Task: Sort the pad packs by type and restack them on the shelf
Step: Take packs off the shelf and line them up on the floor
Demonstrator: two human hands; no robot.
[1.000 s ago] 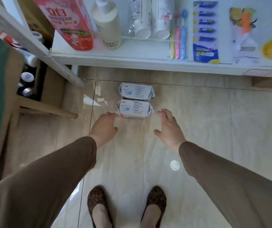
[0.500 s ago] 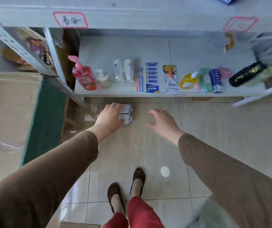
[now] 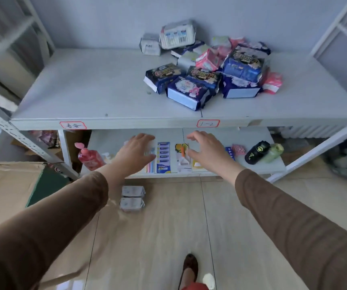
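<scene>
Left hand (image 3: 136,153) at frame centre, fingers spread, holding nothing. Two white packs (image 3: 132,198) lie side by side on the floor (image 3: 168,227) below it. Right hand (image 3: 205,151) likewise empty, fingers loosely spread. Mixed pile (image 3: 208,68) sits upper right on the shelf (image 3: 84,88).

The left hand (image 3: 136,152) covers the toothbrushes and bottles behind it on the lower shelf (image 3: 258,167); the right hand (image 3: 207,151) covers part of the yellow item there. In the pile (image 3: 210,68) on the upper shelf (image 3: 84,91), the far packs lie half buried under the near ones. Print on the floor packs (image 3: 132,198) is too blurred to read. The shoe (image 3: 190,268) is cut off by the near edge.
</scene>
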